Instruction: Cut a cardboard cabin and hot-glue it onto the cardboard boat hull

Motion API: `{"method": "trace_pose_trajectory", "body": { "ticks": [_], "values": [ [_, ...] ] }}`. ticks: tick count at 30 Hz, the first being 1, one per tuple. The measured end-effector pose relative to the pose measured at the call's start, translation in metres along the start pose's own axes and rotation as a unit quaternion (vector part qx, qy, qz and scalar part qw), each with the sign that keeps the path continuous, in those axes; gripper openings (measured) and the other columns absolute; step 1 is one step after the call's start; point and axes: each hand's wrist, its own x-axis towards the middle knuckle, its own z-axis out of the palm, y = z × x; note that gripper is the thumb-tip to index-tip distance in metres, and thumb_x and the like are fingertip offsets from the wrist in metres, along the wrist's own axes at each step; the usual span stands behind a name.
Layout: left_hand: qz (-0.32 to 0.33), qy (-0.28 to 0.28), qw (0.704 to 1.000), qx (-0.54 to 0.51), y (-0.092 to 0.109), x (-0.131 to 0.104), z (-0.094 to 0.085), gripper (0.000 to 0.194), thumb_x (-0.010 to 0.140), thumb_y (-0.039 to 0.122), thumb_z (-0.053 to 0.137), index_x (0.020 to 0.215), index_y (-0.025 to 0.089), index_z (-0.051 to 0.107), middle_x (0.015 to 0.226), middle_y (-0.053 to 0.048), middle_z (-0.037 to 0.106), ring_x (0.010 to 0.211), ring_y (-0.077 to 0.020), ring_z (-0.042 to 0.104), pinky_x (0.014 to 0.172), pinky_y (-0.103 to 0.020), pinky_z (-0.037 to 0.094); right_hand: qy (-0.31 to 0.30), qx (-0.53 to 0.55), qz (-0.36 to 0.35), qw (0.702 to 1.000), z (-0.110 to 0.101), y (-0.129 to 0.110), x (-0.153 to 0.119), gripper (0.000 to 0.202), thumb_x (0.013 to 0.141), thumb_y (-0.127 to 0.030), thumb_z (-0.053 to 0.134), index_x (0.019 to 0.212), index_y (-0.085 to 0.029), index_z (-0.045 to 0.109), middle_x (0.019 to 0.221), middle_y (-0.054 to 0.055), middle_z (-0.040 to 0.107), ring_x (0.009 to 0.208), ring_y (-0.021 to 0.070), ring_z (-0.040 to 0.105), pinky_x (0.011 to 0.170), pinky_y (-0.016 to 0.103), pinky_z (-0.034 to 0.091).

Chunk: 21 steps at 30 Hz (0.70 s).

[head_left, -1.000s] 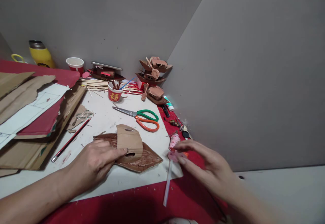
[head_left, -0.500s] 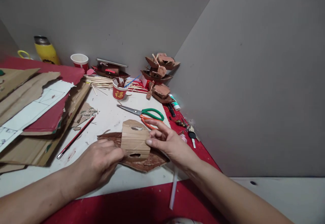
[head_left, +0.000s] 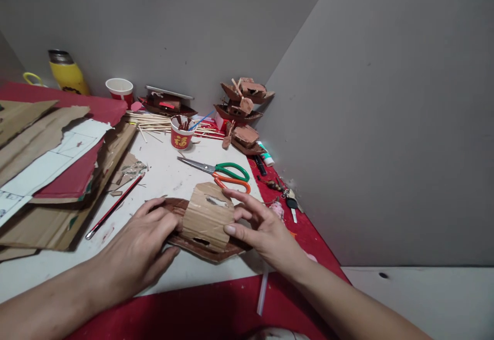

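Note:
A brown-painted cardboard boat (head_left: 216, 254) lies on the white board in front of me. Over its middle sits an arched, unpainted cardboard canopy (head_left: 206, 216) with an oval cutout on its far side and another on its near side. My left hand (head_left: 148, 237) clasps the boat's left end, thumb on the near side and fingers over the far side. My right hand (head_left: 262, 227) pinches the right edge of the canopy between thumb and fingers. Just beyond the canopy lie scissors (head_left: 216, 169) with green and orange handles, which neither hand touches.
Stacked cardboard sheets (head_left: 57, 227) cover the left side, with a pencil (head_left: 116, 206) beside them. Behind stand a red paper cup (head_left: 182, 139), wooden sticks (head_left: 150, 121) and several finished brown boats (head_left: 247, 137). Keys (head_left: 292, 203) lie on the right, near the grey wall (head_left: 386, 124).
My left hand has opened out from a curled grip near the canopy and now spans the boat's left end. The canopy has turned slightly clockwise and shifted a little, still in my right hand.

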Motion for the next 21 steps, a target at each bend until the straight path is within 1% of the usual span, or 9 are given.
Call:
{"method": "trace_pose_trajectory", "body": {
  "ticks": [3, 6, 10, 15, 17, 21],
  "values": [
    [-0.003, 0.019, 1.000, -0.011, -0.002, -0.001, 0.005, 0.014, 0.087, 0.010, 0.052, 0.091, 0.021, 0.044, 0.077, 0.002, 0.057, 0.076, -0.0163, 0.057, 0.104, -0.046, 0.035, -0.013, 0.002, 0.006, 1.000, 0.002, 0.000, 0.003, 0.061, 0.073, -0.032, 0.079, 0.129, -0.029, 0.055, 0.074, -0.006, 0.053, 0.068, 0.0117, 0.051, 0.068, 0.026, 0.045],
    [0.002, 0.039, 0.999, -0.021, -0.002, -0.002, 0.008, 0.016, 0.086, 0.008, 0.053, 0.092, 0.021, 0.045, 0.076, 0.002, 0.058, 0.075, -0.0157, 0.057, 0.103, -0.046, 0.037, -0.022, 0.003, 0.010, 1.000, 0.003, 0.000, 0.004, 0.061, 0.073, -0.034, 0.079, 0.129, -0.029, 0.055, 0.074, -0.006, 0.054, 0.069, 0.0122, 0.051, 0.069, 0.027, 0.045],
    [0.004, 0.047, 0.999, -0.021, -0.004, -0.002, 0.010, 0.017, 0.086, 0.009, 0.053, 0.095, 0.021, 0.045, 0.079, 0.001, 0.061, 0.076, -0.0169, 0.058, 0.097, -0.044, 0.040, -0.030, -0.006, 0.006, 1.000, 0.006, 0.001, 0.002, 0.061, 0.075, -0.035, 0.077, 0.131, -0.028, 0.054, 0.074, -0.006, 0.054, 0.068, 0.0120, 0.052, 0.066, 0.027, 0.044],
    [0.009, 0.050, 0.999, -0.006, -0.004, 0.000, 0.011, 0.023, 0.087, 0.008, 0.051, 0.106, 0.019, 0.045, 0.090, -0.005, 0.064, 0.085, -0.0208, 0.059, 0.090, -0.041, 0.043, -0.028, -0.045, -0.014, 0.999, 0.010, 0.004, 0.001, 0.059, 0.082, -0.041, 0.070, 0.134, -0.021, 0.051, 0.073, -0.004, 0.057, 0.069, 0.0135, 0.054, 0.068, 0.028, 0.044],
    [0.007, 0.053, 0.999, 0.000, -0.003, 0.000, 0.011, 0.025, 0.087, 0.009, 0.051, 0.109, 0.019, 0.044, 0.094, -0.006, 0.064, 0.088, -0.0220, 0.060, 0.088, -0.041, 0.044, -0.029, -0.059, -0.022, 0.998, 0.010, 0.003, 0.000, 0.059, 0.086, -0.042, 0.064, 0.137, -0.018, 0.047, 0.073, -0.004, 0.058, 0.070, 0.0139, 0.055, 0.068, 0.028, 0.046],
    [-0.009, 0.063, 0.998, -0.004, -0.001, 0.002, 0.012, 0.026, 0.087, 0.008, 0.051, 0.109, 0.019, 0.044, 0.094, -0.007, 0.064, 0.092, -0.0227, 0.060, 0.087, -0.041, 0.045, -0.042, -0.111, -0.036, 0.992, 0.010, -0.001, -0.007, 0.062, 0.089, -0.037, 0.059, 0.144, -0.016, 0.038, 0.081, 0.000, 0.063, 0.079, 0.0164, 0.060, 0.077, 0.032, 0.049]
  ]
}}
